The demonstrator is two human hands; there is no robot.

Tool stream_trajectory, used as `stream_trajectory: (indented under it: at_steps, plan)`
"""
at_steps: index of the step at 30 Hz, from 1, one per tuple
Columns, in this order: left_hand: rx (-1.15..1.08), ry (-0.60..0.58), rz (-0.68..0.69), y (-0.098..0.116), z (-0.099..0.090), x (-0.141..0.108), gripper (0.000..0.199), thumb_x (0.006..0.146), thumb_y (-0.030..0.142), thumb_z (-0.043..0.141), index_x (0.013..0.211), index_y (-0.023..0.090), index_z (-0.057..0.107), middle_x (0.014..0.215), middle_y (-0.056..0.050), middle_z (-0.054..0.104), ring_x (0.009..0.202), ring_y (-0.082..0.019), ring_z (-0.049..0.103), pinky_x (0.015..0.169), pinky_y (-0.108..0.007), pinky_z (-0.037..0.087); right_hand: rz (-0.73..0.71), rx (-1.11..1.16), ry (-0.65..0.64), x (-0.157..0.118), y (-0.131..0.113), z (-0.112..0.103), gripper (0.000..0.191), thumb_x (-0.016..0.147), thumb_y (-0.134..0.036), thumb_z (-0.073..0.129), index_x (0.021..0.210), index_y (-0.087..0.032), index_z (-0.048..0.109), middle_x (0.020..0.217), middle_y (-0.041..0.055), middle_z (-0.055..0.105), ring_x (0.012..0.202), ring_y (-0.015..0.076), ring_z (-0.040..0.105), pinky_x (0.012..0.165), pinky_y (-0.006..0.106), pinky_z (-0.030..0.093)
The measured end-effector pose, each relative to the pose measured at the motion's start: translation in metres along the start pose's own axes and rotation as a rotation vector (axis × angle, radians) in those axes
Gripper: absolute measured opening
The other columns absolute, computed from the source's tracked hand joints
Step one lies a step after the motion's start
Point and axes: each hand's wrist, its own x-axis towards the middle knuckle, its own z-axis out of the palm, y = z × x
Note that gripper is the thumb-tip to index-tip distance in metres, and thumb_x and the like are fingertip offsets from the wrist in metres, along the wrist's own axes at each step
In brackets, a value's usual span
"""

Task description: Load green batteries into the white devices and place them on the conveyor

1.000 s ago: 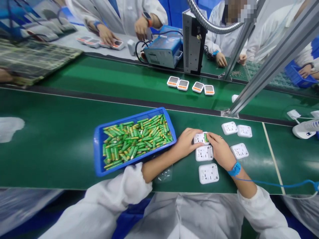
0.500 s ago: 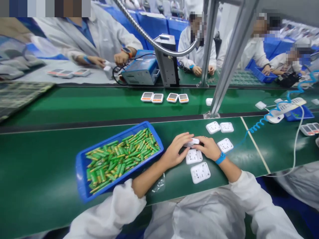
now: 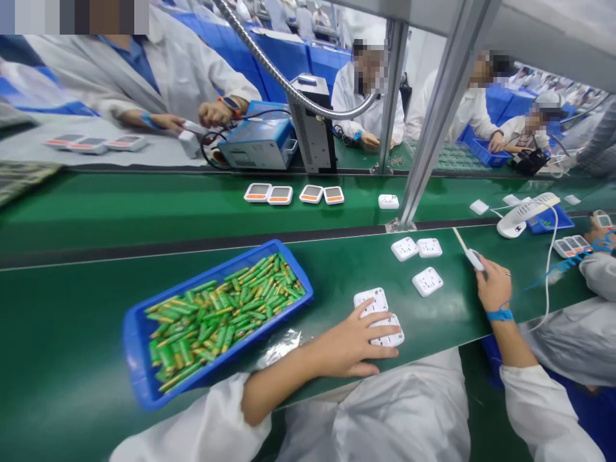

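Observation:
My left hand lies with spread fingers over a white square device, its fingertips reaching the white device behind it. Out to the right, my right hand grips a small white device by its edge, above the green bench. Between my hands a single white device rests back side up. Two more, a left one and a right one, sit farther back. A blue tray full of green-and-gold batteries stands left of my left hand.
Crumpled clear plastic lies beside the tray. A metal post rises from the bench's back edge. Devices with screens sit on the green strip behind. A white desk lamp with a cable stands right. Co-workers sit opposite and at the right.
My right hand has moved right, carrying a white device away from my left hand. My left hand has come nearer and spread over the front devices. The view has shifted slightly right.

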Motion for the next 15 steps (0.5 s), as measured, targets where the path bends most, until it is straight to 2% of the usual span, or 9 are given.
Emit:
stream_trajectory:
  at_steps: [3,5,8,10,12,15]
  plan:
    - [-0.007,0.003,-0.046,-0.001,0.000,-0.002,0.036,0.109,0.032,0.071,0.143,0.039,0.074,0.159,-0.004,0.068,0.158,-0.033,0.053,0.143,-0.062,0.019,0.018,-0.126,-0.065,-0.005,0.019,0.004,0.051,0.093,-0.022,0.057,0.139,-0.014,0.078,0.135,0.0238,0.075,0.127,0.0385,0.069,0.113,0.060,0.050]
    - [-0.026,-0.003,-0.079,-0.003,-0.005,-0.005,0.041,0.105,0.027,0.074,0.144,0.040,0.074,0.160,-0.004,0.068,0.159,-0.033,0.053,0.142,-0.063,0.022,0.084,-0.179,-0.090,-0.007,0.012,0.006,0.054,0.091,-0.022,0.056,0.140,-0.016,0.078,0.144,0.0230,0.071,0.134,0.0406,0.063,0.114,0.062,0.049]
    - [-0.021,-0.017,-0.132,-0.002,-0.015,-0.008,0.045,0.102,0.029,0.078,0.146,0.039,0.073,0.163,-0.006,0.065,0.160,-0.037,0.052,0.142,-0.067,0.023,0.153,-0.174,-0.087,0.003,-0.012,0.015,0.055,0.093,-0.027,0.056,0.144,-0.019,0.076,0.155,0.0212,0.065,0.144,0.0445,0.052,0.115,0.065,0.048]
    - [-0.011,-0.021,-0.160,0.003,-0.023,-0.009,0.048,0.102,0.029,0.078,0.149,0.038,0.072,0.166,-0.008,0.063,0.161,-0.038,0.052,0.141,-0.068,0.024,0.104,-0.080,-0.080,0.022,-0.034,0.028,0.056,0.095,-0.031,0.056,0.146,-0.018,0.074,0.155,0.0224,0.063,0.145,0.0434,0.050,0.119,0.065,0.045]
    - [-0.020,-0.024,-0.183,0.006,-0.038,-0.011,0.050,0.105,0.028,0.073,0.153,0.039,0.069,0.166,-0.007,0.063,0.159,-0.036,0.054,0.140,-0.063,0.031,0.043,0.045,-0.072,0.050,-0.054,0.047,0.056,0.098,-0.034,0.055,0.148,-0.015,0.071,0.152,0.0237,0.063,0.144,0.0399,0.052,0.124,0.063,0.041]
    - [-0.036,-0.020,-0.224,-0.003,-0.076,-0.014,0.048,0.111,0.029,0.063,0.157,0.040,0.066,0.157,-0.005,0.071,0.146,-0.029,0.068,0.132,-0.049,0.049,0.081,0.180,-0.044,0.103,-0.074,0.081,0.057,0.101,-0.034,0.051,0.150,-0.011,0.068,0.151,0.0256,0.061,0.143,0.0365,0.054,0.127,0.059,0.039]
